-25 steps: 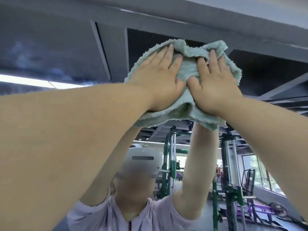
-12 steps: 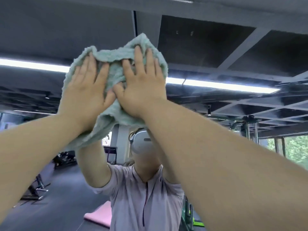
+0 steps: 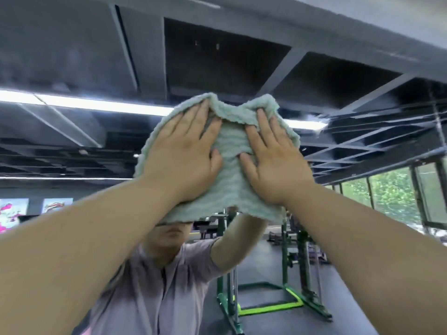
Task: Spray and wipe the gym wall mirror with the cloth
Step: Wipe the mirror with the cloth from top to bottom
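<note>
The wall mirror point(image 3: 350, 257) fills the view in front of me and reflects the gym and my own body. A pale green terry cloth point(image 3: 229, 175) is spread flat against the glass at head height. My left hand point(image 3: 183, 153) presses its left half with straight fingers. My right hand point(image 3: 273, 160) presses its right half the same way, palm flat. Both arms reach forward and up. No spray bottle is in view.
The reflection shows a dark ceiling with strip lights point(image 3: 101, 105), a green weight rack point(image 3: 297, 274) on the dark floor, windows point(image 3: 391, 192) with greenery at the right and posters point(image 3: 14, 211) at the far left.
The cloth and both hands have slid to the right and lower across the mirror. The hands now sit a little apart on the cloth. My view has swung along with them.
</note>
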Tool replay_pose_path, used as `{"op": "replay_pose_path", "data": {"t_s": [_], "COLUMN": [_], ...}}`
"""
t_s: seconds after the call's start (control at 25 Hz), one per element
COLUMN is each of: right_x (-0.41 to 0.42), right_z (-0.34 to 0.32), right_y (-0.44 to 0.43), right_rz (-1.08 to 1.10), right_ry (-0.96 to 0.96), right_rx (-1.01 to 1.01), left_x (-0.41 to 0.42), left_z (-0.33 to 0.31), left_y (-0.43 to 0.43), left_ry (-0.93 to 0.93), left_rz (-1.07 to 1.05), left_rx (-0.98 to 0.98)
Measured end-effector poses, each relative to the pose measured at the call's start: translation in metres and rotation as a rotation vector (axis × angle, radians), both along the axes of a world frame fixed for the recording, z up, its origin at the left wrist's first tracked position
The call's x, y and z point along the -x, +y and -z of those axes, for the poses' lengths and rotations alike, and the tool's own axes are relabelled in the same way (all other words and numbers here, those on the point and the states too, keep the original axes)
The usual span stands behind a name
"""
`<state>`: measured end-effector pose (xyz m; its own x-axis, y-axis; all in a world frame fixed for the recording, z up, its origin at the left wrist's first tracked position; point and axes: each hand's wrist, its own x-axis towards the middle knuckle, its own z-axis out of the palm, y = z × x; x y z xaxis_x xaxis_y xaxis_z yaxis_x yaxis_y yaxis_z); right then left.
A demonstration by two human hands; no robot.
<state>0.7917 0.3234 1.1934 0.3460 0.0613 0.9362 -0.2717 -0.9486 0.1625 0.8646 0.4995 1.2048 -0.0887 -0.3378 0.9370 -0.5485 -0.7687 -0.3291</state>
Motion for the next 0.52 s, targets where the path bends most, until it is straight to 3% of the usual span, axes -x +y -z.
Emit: {"op": "replay_pose_path", "data": {"t_s": [0.12,0.28,0.4,0.52], "right_x": [0.025,0.033,0.037,0.025], "right_z": [-0.023,0.017,0.053,0.031], "right_y": [-0.075,-0.115,-0.104,-0.068], "right_rz": [0.059,-0.021,-0.085,-0.176], "right_ry": [-0.055,-0.126,-0.079,-0.076], "right_rx": [-0.130,-0.252,-0.296,-0.112], "left_x": [0.023,0.049,0.043,0.026], "left_z": [-0.040,0.000,0.043,0.035], "left_y": [-0.085,-0.164,-0.152,-0.091], "left_ry": [-0.022,-0.002,-0.039,-0.013], "left_rz": [0.004,-0.010,-0.051,-0.128], "left_rx": [-0.092,-0.132,-0.188,-0.083]}}
